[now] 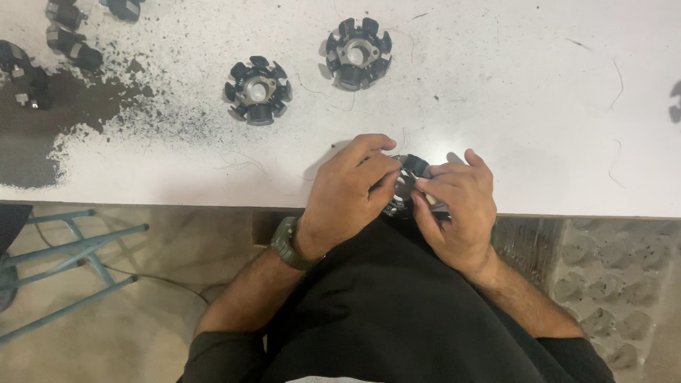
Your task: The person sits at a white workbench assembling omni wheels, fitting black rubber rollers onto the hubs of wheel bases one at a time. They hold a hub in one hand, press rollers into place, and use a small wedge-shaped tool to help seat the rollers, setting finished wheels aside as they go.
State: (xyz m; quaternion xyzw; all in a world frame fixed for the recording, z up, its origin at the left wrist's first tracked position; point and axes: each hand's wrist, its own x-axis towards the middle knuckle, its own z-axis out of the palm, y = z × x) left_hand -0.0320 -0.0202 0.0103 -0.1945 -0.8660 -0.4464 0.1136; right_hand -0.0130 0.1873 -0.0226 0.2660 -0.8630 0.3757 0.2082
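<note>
Head view: my left hand (pixel 347 195) and right hand (pixel 454 209) both close around a black stator core (pixel 410 177) at the bench (pixel 496 106) edge. I judge it rigid, fairly heavy; grip the outer poles, not the fine wire

Your left hand (pixel 347 195) and right hand (pixel 457 206) meet at the bench's near edge, fingers curled, forearms angled inward.

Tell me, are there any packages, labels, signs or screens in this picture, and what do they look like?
None show: no package, label, sign or screen.
The nearest thing to a display is the dark olive wristwatch on the left wrist, its face turned out of sight.
</note>
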